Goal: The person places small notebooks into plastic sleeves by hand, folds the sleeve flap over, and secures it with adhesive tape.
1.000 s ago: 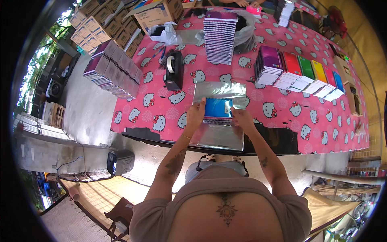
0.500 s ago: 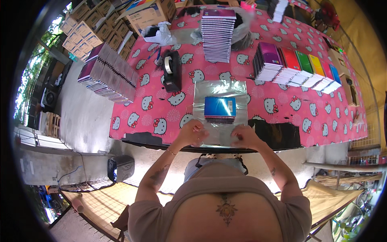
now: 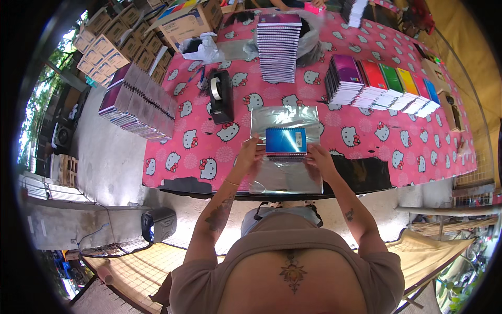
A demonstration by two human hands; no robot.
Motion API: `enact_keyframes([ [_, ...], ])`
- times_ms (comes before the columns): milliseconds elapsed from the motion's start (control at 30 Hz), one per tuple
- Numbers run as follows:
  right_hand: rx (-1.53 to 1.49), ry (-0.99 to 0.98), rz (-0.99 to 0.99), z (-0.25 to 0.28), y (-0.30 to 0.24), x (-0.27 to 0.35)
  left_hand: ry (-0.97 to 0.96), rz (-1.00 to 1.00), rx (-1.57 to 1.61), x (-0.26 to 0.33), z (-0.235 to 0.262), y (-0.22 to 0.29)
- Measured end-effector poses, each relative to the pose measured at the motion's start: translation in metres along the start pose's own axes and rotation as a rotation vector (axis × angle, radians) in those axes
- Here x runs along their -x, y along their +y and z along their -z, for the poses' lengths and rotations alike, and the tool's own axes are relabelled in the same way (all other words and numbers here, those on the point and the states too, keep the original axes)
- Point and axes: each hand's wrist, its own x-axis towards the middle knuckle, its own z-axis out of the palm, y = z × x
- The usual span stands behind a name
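Observation:
A small stack of spiral notebooks (image 3: 285, 140), the top one with a glossy blue cover, lies on a clear plastic sheet (image 3: 285, 116) near the table's front edge. My left hand (image 3: 252, 153) is at the stack's left side, fingers curled in against its edge. On the opposite side, my right hand (image 3: 319, 159) has its thumb and fingers at the stack's right edge. The stack rests between my two hands, its spiral binding along the far edge. Parts of the fingertips are hard to make out.
A black tape dispenser (image 3: 221, 99) stands left of the sheet. Beyond it rises a tall notebook stack (image 3: 278, 49); another stack (image 3: 138, 102) sits at the left edge. Coloured notebook rows (image 3: 384, 86) stand right. Cardboard boxes (image 3: 191, 23) and a person's hand (image 3: 317, 4) are at the back.
Both my hands have moved forward from the sheet's near part to either side of the notebook stack. The stack lies in almost the same place.

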Motion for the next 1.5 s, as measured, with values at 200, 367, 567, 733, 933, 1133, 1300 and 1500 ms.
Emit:
enact_keyframes([
  [200, -0.096, 0.019, -0.007, 0.013, 0.014, -0.005, -0.128, -0.309, 0.293, -0.015, 0.024, -0.052],
  [367, 0.882, -0.334, 0.585, 0.022, 0.016, 0.045, -0.347, -0.595, -0.881, 0.065, 0.041, -0.027],
  [567, 1.095, -0.366, 0.755, 0.016, 0.023, 0.044, -0.284, -0.736, -1.155, 0.056, 0.046, -0.043],
  [733, 1.197, -0.211, 0.765, 0.003, 0.004, 0.063, -0.373, -0.738, -1.144, 0.071, 0.04, -0.026],
  [933, 0.993, -0.213, 0.563, 0.015, -0.024, 0.05, -0.071, -1.062, -0.92, 0.062, 0.04, -0.01],
  [1133, 1.265, 0.021, 0.958, -0.046, -0.037, 0.057, -0.033, -0.361, -0.575, 0.012, 0.036, 0.033],
  [1300, 1.333, 0.087, 1.059, -0.082, -0.012, 0.046, 0.032, -0.438, -0.714, -0.024, 0.035, 0.043],
  [1500, 1.38, 0.092, 1.019, -0.089, -0.008, 0.046, -0.023, -0.932, -1.11, -0.128, -0.024, 0.054],
])
